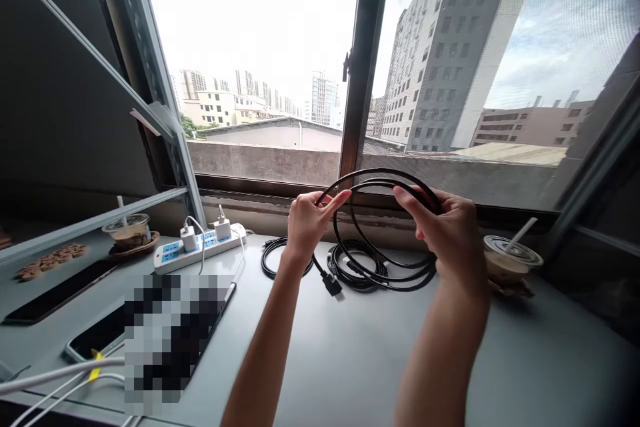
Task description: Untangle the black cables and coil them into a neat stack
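Observation:
Both my hands hold a looped black cable [380, 227] up above the grey desk [350, 353], in front of the window. My left hand [306, 221] pinches the loop's upper left part, index finger stretched along it. My right hand [445, 227] is closed round the loop's upper right side. The cable's plug end [332, 283] dangles below my left wrist. Two more black cable coils lie on the desk behind: one [274, 257] to the left, another [356, 268] under the held loop.
A white power strip [197, 248] with two chargers lies at the left. A drink cup [127, 230] stands on a saucer behind it, another cup [507, 260] with a straw at the right. Phones [55, 297] and a blurred tablet [170, 333] lie at front left.

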### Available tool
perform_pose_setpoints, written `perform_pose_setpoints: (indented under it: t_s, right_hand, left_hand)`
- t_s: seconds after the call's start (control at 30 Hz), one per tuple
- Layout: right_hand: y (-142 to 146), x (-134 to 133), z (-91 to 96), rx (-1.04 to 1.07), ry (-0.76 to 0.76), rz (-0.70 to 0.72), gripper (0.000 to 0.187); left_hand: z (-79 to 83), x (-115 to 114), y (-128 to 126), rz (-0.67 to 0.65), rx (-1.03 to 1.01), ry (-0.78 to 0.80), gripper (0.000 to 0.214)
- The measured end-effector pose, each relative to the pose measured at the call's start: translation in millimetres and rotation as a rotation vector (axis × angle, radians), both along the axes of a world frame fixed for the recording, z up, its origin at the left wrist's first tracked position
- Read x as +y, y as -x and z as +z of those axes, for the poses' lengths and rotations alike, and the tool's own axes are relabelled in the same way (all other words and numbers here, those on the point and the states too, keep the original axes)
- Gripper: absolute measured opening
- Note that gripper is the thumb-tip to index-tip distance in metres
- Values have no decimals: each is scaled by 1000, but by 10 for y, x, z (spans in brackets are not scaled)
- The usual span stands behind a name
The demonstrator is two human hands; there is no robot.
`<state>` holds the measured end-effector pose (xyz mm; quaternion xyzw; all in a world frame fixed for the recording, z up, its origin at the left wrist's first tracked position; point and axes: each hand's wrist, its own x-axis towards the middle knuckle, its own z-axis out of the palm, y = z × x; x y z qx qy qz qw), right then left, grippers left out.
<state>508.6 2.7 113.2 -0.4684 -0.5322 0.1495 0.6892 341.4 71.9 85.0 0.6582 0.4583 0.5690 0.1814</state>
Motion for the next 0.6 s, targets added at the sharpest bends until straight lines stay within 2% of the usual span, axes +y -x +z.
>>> perform_pose_setpoints:
  t_s: [0.07, 0.23, 0.33, 0.47, 0.6]
  right_hand:
    - [-13, 4, 3, 9, 17, 25, 31]
    - [100, 43, 19, 124, -70, 41, 33]
    - [254, -16, 43, 134, -171, 110, 33]
    - [413, -167, 75, 75, -229, 180, 29]
    - [413, -111, 56, 205, -276, 275, 32]
  left_hand:
    - [-24, 21, 20, -25, 81, 90, 60]
    - [-124, 75, -41, -437, 136, 522, 69]
    - [-178, 72, -159, -574, 96, 651, 66]
    - [-207, 69, -276, -672, -29, 626, 51]
    - [-152, 81, -288, -676, -233, 439, 38]
